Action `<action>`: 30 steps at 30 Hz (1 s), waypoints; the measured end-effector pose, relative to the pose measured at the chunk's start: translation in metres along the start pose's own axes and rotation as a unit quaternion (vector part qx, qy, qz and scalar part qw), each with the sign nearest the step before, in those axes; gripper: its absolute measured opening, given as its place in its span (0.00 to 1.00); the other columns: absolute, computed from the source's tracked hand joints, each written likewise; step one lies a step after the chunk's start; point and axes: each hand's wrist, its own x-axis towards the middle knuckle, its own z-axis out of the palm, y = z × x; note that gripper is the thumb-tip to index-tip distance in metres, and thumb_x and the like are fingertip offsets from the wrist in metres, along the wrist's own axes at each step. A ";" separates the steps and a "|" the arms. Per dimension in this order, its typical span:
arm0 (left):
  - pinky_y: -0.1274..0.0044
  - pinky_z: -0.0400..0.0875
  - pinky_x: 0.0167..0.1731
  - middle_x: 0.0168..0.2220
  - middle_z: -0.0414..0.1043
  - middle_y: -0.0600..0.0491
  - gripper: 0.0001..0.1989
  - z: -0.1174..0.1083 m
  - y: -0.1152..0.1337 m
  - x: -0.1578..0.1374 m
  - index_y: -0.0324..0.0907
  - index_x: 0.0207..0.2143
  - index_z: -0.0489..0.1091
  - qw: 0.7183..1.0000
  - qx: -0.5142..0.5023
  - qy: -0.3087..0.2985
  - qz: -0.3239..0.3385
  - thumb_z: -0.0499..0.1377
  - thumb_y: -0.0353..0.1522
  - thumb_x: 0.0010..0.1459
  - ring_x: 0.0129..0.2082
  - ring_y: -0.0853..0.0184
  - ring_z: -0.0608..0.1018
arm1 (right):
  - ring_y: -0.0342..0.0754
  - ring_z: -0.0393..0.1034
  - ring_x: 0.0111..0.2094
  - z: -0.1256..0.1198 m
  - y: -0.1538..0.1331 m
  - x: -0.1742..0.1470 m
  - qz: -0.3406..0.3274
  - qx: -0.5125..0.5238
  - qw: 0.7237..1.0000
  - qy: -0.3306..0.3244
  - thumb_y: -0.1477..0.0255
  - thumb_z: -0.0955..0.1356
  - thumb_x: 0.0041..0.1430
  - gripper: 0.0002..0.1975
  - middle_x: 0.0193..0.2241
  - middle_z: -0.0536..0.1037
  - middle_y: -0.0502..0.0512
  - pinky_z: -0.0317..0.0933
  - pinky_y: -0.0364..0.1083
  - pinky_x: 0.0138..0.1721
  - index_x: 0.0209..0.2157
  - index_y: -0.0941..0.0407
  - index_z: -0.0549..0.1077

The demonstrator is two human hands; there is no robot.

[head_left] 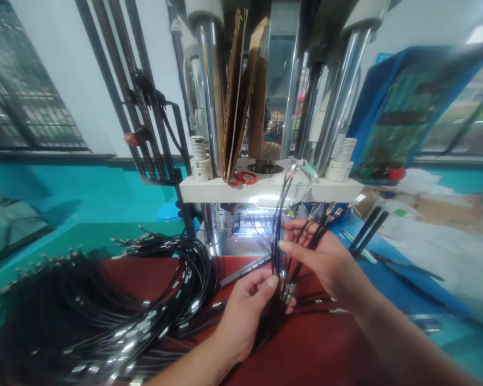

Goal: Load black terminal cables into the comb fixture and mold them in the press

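Note:
My left hand (247,308) is closed round a bundle of thin black cables (278,230), thumb pressed on them near the middle of the view. Their upper ends rise in front of the machine's white plate, and small metal connectors show below the fingers. To the right and a little higher, my right hand (320,252) is closed on several more black cables whose connector ends stick up past the fingers. Its thumb and fingertips touch or nearly touch the left bundle; I cannot tell which. A grey metal bar (245,269) lies behind my left hand on the red surface (330,354).
A large heap of black cables (145,316) with silver tags covers the left side. Ahead stands a press with a white plate (217,190), a lit opening and upright metal columns. Red-handled scissors (243,178) and cardboard (235,96) rest on it. A blue control box (374,102) stands right.

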 end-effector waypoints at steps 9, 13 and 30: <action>0.80 0.60 0.32 0.30 0.71 0.53 0.15 -0.002 0.009 -0.005 0.37 0.34 0.76 0.946 0.313 0.008 0.086 0.57 0.40 0.62 0.30 0.71 0.66 | 0.42 0.63 0.22 0.000 0.006 0.004 -0.037 -0.072 0.994 0.073 0.60 0.71 0.58 0.12 0.19 0.70 0.47 0.57 0.43 0.24 0.35 0.56 0.76; 0.80 0.61 0.33 0.30 0.71 0.54 0.16 0.001 0.011 -0.005 0.38 0.36 0.75 0.916 0.383 0.022 0.116 0.54 0.40 0.64 0.31 0.70 0.67 | 0.41 0.64 0.23 -0.004 0.013 0.004 -0.045 -0.036 0.993 0.100 0.61 0.69 0.61 0.11 0.26 0.74 0.49 0.57 0.42 0.25 0.35 0.55 0.75; 0.58 0.67 0.55 0.64 0.57 0.33 0.35 0.004 -0.024 -0.012 0.34 0.67 0.46 0.702 0.688 0.036 0.181 0.56 0.33 0.61 0.59 0.49 0.70 | 0.44 0.65 0.28 -0.008 0.013 0.004 -0.054 -0.027 0.989 0.138 0.62 0.68 0.61 0.10 0.31 0.77 0.51 0.61 0.45 0.31 0.35 0.54 0.73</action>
